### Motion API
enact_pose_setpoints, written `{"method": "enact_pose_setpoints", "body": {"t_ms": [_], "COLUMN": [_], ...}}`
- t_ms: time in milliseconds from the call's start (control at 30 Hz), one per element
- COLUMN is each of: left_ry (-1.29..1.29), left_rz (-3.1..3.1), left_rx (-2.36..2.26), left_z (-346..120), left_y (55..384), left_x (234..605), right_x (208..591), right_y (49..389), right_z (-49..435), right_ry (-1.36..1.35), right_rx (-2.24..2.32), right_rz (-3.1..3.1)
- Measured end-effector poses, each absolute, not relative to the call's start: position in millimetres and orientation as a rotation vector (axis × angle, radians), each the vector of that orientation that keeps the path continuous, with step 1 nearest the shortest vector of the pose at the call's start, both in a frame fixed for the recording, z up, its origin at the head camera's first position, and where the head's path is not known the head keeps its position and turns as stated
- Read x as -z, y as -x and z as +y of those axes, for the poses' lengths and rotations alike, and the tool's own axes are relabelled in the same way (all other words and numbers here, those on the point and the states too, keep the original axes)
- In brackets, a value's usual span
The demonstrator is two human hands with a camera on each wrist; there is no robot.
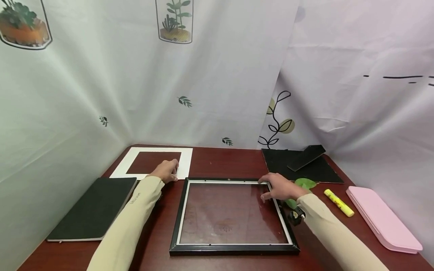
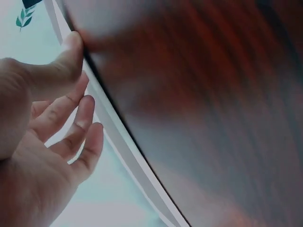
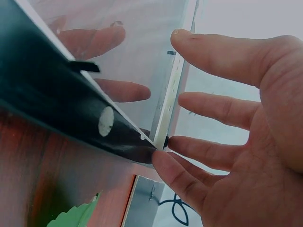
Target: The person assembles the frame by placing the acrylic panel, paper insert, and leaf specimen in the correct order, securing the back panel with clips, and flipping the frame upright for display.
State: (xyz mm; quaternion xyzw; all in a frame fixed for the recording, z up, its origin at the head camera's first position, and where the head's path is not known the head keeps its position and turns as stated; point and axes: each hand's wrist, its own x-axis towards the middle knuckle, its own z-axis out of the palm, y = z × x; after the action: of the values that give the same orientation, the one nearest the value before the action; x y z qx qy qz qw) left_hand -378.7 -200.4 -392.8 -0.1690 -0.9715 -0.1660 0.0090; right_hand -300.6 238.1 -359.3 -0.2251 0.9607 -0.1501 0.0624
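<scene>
In the head view, a white picture mat (image 1: pixel 185 160) lies flat at the table's back left. My left hand (image 1: pixel 167 170) is at its near right corner. Seen from the left wrist, a white edge (image 2: pixel 120 135) runs between my curled fingers (image 2: pixel 78 127) and thumb. A black picture frame (image 1: pixel 234 249) with a clear pane (image 1: pixel 230 214) lies at front centre. My right hand (image 1: pixel 278 186) reaches over its far right corner. From the right wrist, its fingers are spread and fairly straight, with one fingertip (image 3: pixel 161 158) at the frame's corner.
A dark green notebook (image 1: pixel 95 207) lies left. At back right is a black backing board (image 1: pixel 279 158) with its stand flap (image 1: pixel 306 157) raised. Green leaves (image 1: pixel 306 183), a yellow marker (image 1: pixel 339 203) and a pink case (image 1: pixel 383 218) are on the right. A curtain (image 1: pixel 217 75) surrounds the table.
</scene>
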Motion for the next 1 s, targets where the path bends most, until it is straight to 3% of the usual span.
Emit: {"method": "enact_pose_setpoints", "body": {"t_ms": [467, 767, 1000], "left_ry": [0.712, 0.753, 0.89], "left_rz": [-2.878, -2.832, -2.758], "left_rx": [0.634, 0.817, 0.872], "left_z": [-204.3, -179.5, -145.2], "left_y": [380.6, 375.4, 365.4], "left_x": [377.7, 362.4, 345.9], "right_x": [355.8, 352.3, 349.1], "right_y": [300.3, 296.9, 298.3], "right_z": [239.3, 229.5, 216.0], "right_ry": [0.684, 0.737, 0.754], "right_rx": [0.492, 0.569, 0.881], "right_rz": [2.908, 2.896, 2.869]}}
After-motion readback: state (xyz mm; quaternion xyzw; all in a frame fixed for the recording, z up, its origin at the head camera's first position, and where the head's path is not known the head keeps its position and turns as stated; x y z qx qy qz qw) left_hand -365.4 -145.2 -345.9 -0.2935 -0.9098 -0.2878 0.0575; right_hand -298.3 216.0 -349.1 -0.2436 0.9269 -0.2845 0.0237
